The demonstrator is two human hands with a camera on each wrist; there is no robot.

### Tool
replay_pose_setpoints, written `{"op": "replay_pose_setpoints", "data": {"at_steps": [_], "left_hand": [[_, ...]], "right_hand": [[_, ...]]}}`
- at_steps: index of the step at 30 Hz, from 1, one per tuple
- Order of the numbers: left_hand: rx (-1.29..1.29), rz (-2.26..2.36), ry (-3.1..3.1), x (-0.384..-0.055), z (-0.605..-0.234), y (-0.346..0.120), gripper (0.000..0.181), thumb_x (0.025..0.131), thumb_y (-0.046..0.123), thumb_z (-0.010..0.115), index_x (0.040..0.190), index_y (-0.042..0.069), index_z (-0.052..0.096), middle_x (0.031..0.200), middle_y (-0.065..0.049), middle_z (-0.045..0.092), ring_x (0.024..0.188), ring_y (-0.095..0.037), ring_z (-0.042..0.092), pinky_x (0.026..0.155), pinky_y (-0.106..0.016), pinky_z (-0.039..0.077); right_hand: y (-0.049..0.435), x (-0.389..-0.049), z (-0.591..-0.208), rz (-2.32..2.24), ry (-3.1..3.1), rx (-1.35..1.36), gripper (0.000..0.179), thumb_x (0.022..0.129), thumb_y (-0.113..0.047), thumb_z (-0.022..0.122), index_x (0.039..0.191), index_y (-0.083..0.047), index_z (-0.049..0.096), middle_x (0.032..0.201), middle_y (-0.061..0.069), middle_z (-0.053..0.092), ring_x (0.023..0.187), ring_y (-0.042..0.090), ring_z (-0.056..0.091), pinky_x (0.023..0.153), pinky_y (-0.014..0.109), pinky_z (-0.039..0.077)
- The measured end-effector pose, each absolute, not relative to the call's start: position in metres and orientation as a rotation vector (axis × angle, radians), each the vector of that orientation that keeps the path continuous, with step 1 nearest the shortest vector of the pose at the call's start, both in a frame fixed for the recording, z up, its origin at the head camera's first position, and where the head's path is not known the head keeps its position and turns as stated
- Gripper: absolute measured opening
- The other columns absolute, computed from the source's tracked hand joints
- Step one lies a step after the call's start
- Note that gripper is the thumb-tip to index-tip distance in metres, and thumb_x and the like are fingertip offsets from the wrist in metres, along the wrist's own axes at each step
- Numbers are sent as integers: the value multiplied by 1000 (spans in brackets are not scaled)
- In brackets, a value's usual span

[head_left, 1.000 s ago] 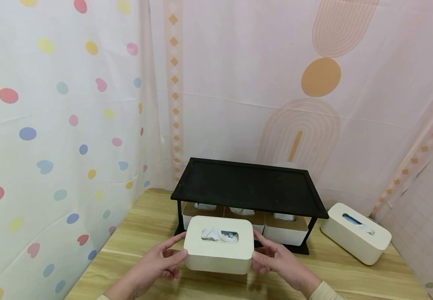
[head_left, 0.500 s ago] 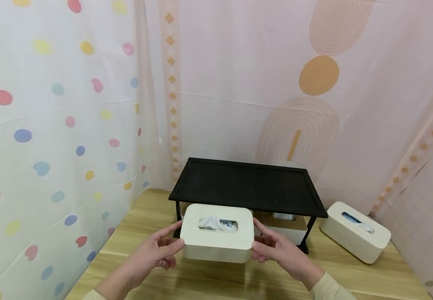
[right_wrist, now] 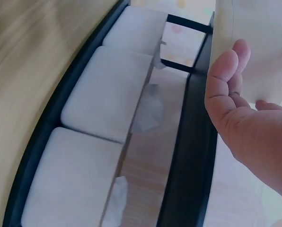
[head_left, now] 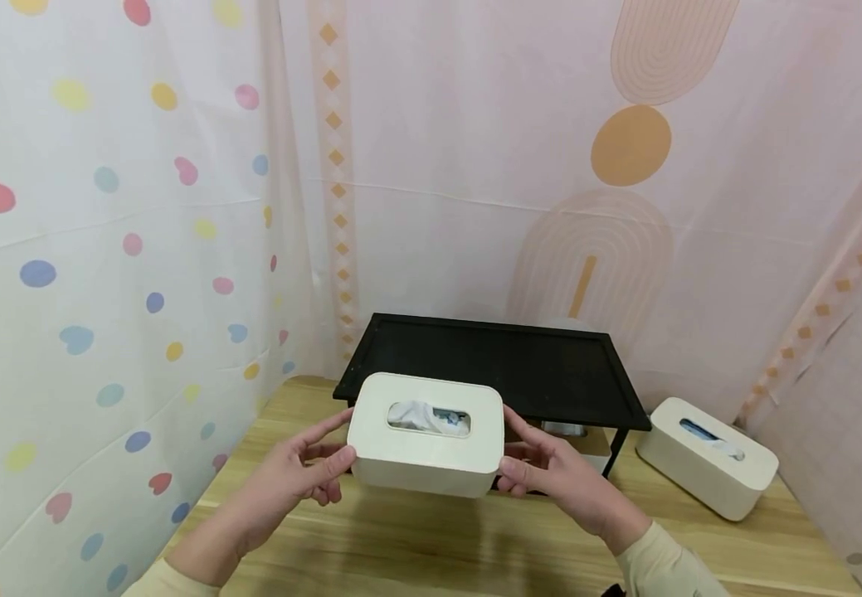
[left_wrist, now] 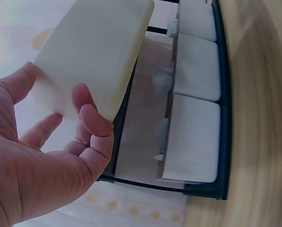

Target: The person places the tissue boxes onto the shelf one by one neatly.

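Note:
A cream tissue box with a white tissue in its oval slot is held in the air by both hands, one at each short end. My left hand grips its left end between thumb and fingers. At the opposite end my right hand grips it the same way. In the head view the box overlaps the front edge of a black two-tier rack. Beneath the rack's top, three white boxes with tissues poking out stand in a row, mostly hidden in the head view but plain in both wrist views.
Another cream tissue box stands at an angle on the wooden table, right of the rack. A dotted curtain hangs on the left and a pink patterned one behind the rack.
Both hands have raised the cream tissue box from in front of the rack up to the level of its top, a little to the left. The other tissue box has stayed put.

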State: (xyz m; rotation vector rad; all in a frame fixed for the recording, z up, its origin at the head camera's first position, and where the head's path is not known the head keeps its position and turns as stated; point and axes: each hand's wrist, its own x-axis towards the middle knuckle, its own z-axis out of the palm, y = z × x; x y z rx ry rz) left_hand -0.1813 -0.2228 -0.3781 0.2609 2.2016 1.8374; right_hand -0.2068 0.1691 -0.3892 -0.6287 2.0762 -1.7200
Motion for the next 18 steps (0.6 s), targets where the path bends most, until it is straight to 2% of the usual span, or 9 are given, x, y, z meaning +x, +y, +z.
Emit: {"op": "replay_pose_setpoints", "data": {"at_steps": [4, 7, 10, 12, 15, 18], "left_hand": [[283, 1838, 2217, -181, -369, -225, 73, 108, 32, 67, 170, 20, 32, 142, -22, 61, 78, -19, 65, 75, -30, 58], [318, 1832, 2228, -183, -363, -226, 71, 108, 31, 66, 170, 20, 31, 118, -14, 67, 78, -20, 65, 76, -30, 58], [347, 1824, 2231, -186, -357, -227, 70, 109, 31, 64, 170, 20, 30, 99, -6, 65, 78, -21, 64, 76, -30, 56], [343, 1824, 2227, -190, -354, -226, 70, 109, 32, 63, 170, 21, 30, 93, -5, 62, 77, -20, 63, 76, -31, 56], [320, 1826, 2233, -196, -351, -225, 71, 110, 35, 63, 170, 21, 29, 106, -5, 66, 77, -17, 63, 77, -31, 56], [287, 1825, 2246, -203, -347, -224, 72, 110, 38, 61, 171, 22, 28, 125, -11, 66, 78, -16, 65, 78, -30, 56]], "right_hand": [[166, -207, -384, -1724, 2104, -677, 76, 111, -26, 59, 173, -27, 15, 138, 20, 62, 104, 21, 70, 90, 33, 61], [165, -208, -378, -1736, 2128, -700, 76, 111, -26, 59, 173, -26, 15, 128, 17, 65, 103, 20, 69, 90, 32, 60], [163, -211, -370, -1745, 2143, -698, 76, 111, -26, 59, 173, -24, 16, 124, 13, 67, 101, 19, 69, 89, 31, 60], [163, -214, -366, -1747, 2150, -673, 76, 111, -27, 60, 173, -25, 17, 124, 13, 67, 101, 18, 69, 89, 31, 59], [161, -218, -359, -1732, 2183, -638, 76, 111, -30, 61, 173, -26, 17, 132, 16, 66, 101, 18, 69, 89, 32, 59], [159, -223, -353, -1707, 2229, -596, 74, 111, -34, 61, 172, -30, 20, 140, 19, 65, 102, 20, 70, 88, 32, 59]]}}
